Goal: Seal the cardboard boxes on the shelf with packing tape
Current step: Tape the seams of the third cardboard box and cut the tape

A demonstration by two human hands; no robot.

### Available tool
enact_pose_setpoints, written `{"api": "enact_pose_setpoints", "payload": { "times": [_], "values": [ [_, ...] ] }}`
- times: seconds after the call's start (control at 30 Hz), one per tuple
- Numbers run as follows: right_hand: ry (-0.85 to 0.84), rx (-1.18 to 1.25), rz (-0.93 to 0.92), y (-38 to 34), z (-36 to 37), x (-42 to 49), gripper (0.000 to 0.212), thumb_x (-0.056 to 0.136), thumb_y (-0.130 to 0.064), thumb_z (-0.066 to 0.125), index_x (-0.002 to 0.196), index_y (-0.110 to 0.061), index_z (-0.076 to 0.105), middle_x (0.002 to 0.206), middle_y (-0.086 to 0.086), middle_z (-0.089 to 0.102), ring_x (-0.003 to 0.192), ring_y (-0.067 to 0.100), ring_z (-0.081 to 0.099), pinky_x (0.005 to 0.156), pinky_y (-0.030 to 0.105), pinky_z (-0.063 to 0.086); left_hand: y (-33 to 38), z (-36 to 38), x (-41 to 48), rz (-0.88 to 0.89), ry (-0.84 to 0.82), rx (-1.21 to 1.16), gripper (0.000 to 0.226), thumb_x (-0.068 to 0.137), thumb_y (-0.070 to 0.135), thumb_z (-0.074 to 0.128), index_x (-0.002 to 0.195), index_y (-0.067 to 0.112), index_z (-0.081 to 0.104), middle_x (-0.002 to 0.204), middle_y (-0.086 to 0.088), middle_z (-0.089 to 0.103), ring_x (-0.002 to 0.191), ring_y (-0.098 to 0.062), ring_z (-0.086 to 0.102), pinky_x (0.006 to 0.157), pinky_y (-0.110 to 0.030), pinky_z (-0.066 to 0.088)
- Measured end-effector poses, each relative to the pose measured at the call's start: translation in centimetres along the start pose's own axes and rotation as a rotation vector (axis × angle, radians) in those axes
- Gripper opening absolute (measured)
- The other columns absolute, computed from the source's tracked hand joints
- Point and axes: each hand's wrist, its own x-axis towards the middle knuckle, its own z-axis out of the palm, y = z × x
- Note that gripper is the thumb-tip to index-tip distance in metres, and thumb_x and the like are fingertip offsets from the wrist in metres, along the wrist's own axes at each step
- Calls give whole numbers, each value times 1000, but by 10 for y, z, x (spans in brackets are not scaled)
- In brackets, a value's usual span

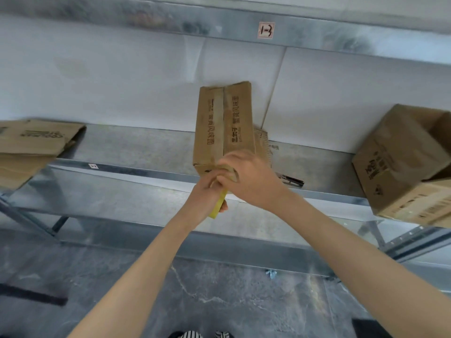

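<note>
Cardboard boxes sat on the metal shelf (127, 147), three in view. The open box (402, 162), biggest, stood tilted at the right end with its flaps not yet closed. A flattened box (31, 142) lay at the left end, partly over the front edge. The middle box (223, 123), narrow, lay lengthwise with its far end at the back edge and its near end at the front edge. Its flaps were shut and met in a centre seam; too blurred to tell if tape already ran along it.

The right hand (251, 178) was on the near end of the middle box, fingers curled down together. What they clamped was hidden, so cannot tell. The left hand (203, 200), just below and touching the right, gripped the tape roll (216, 206), fingers wrapped round it.

A folding knife (291, 179) lay at the front edge, just beside the right wrist.

Risks, as judgement:
- The middle box was light-looking and narrow, so a pull on the roll could drag or twist it off the front edge.
- The strip could land off the seam if the roll was angled.
- Loose tape could fold onto itself.
- The right forearm could knock the knife off the edge.
</note>
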Motion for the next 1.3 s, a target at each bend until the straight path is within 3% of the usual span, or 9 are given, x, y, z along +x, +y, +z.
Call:
{"api": "enact_pose_setpoints", "payload": {
  "times": [0.27,0.53,0.67,0.77,0.87,0.93,1.0,1.17,1.3],
  "values": [
    [28,28,82,-2,6,2,10,88,-13,59,78,-10,59,77,0,59,70,16,51,60,30,41,-1,-10,-2,-29,-27,14,22,95,21,43,99,28,64,82,-4,61,51,-18,57,48,-25,46],
    [24,127,87,-9,2,-2,3,89,-11,57,90,-10,59,82,0,62,72,19,57,64,37,50,-3,-21,-8,-42,-28,58,25,98,14,39,106,21,61,88,-9,58,51,-18,57,50,-25,46],
    [258,88,149,-1,0,-9,3,88,-12,59,86,-11,61,86,-2,58,66,14,52,56,30,45,-2,-25,-9,-61,-4,22,26,96,15,41,98,27,64,87,-10,60,51,-19,57,48,-26,45],
    [259,213,392,18,0,-12,21,91,-27,58,108,-16,61,107,-2,54,91,14,55,76,31,49,-3,-30,-11,-57,8,31,28,97,16,41,96,31,65,82,-5,60,52,-18,58,48,-27,47],
    [53,307,500,27,7,-5,61,91,-50,51,144,-24,34,142,3,37,128,20,39,103,37,36,-4,-33,-11,-59,-1,45,28,98,17,42,97,31,65,83,-5,60,54,-19,59,50,-28,48],
    [16,375,507,26,11,6,70,91,-56,48,150,-29,20,151,-1,28,138,18,26,109,40,28,-4,-32,-11,-65,1,39,27,98,17,42,96,30,66,85,-7,60,54,-19,58,51,-28,48],
    [0,469,542,27,12,18,70,92,-50,50,150,-31,16,152,-3,29,135,17,32,111,40,31,-4,-33,-12,-70,4,32,27,98,16,42,96,29,66,87,-8,60,55,-20,58,52,-30,48],
    [-22,601,575,20,17,26,60,94,-33,50,148,-35,23,128,-7,51,99,19,61,80,29,54,-4,-41,-17,-39,25,37,31,98,15,41,94,32,66,86,-7,58,55,-21,58,52,-30,47],
    [-5,611,571,18,24,32,55,98,-24,44,148,-31,24,140,-5,44,103,20,53,66,16,48,-5,-49,-16,-37,68,46,31,98,14,41,94,32,66,82,-7,58,53,-22,58,51,-30,47]
  ]
}}
